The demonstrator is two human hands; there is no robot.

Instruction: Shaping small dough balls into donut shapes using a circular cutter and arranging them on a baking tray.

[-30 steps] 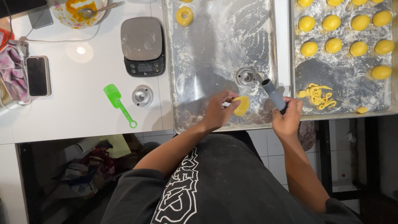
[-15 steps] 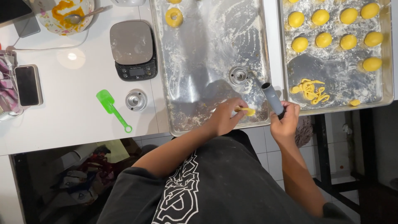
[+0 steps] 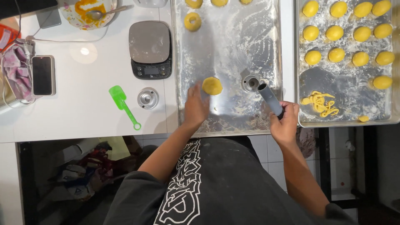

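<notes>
My left hand [image 3: 196, 106] hovers with fingers spread over the floured metal tray [image 3: 229, 46], its fingertips just beside a flat yellow dough disc [image 3: 212, 86]. My right hand [image 3: 284, 121] grips a grey tube cutter [image 3: 270, 98] at the tray's right edge, tilted toward a small round metal cutter [image 3: 251, 82]. A yellow dough ring [image 3: 193, 21] lies at the tray's far left, with more dough pieces [image 3: 218, 2] along the top edge.
A second tray [image 3: 346, 87] on the right holds several yellow dough balls and a tangle of dough scraps [image 3: 321, 103]. On the white counter lie a kitchen scale [image 3: 150, 50], a green spatula [image 3: 123, 106], a round metal piece [image 3: 147, 98], a phone [image 3: 42, 75] and a plate with a spoon [image 3: 89, 10].
My left hand carried the dough disc from the tray's near edge up to the middle and let go of it. My right hand kept the grey tube.
</notes>
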